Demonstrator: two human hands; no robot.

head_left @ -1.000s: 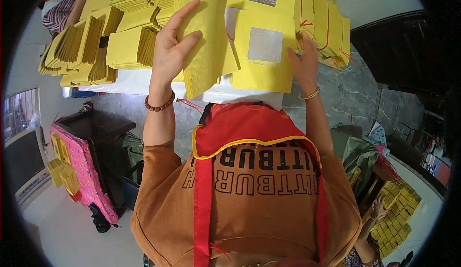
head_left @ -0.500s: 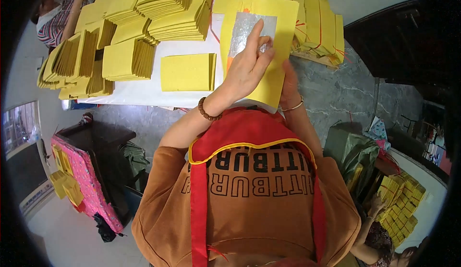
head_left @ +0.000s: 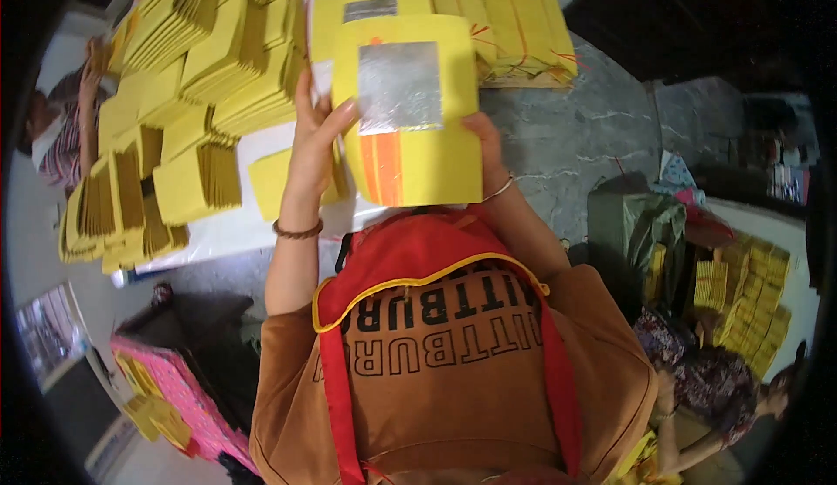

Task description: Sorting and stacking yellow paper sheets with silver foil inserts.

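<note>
A stack of yellow paper sheets with a silver foil square and an orange stripe [head_left: 408, 119] is held up above the white table [head_left: 261, 223], between both hands. The left hand [head_left: 316, 149] has its grip pinching the stack's left edge, thumb on the front. The right hand [head_left: 485, 141] clasps the right edge. Folded yellow paper piles [head_left: 205, 75] crowd the table's left; tied yellow bundles [head_left: 514, 27] lie beyond. Grey stone floor [head_left: 584, 145] lies open to the right.

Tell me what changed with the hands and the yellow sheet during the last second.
The left hand came off the yellow stacks and took the yellow sheet; both hands now hold it raised, right hand at its edge. The stacks stayed in place.
</note>
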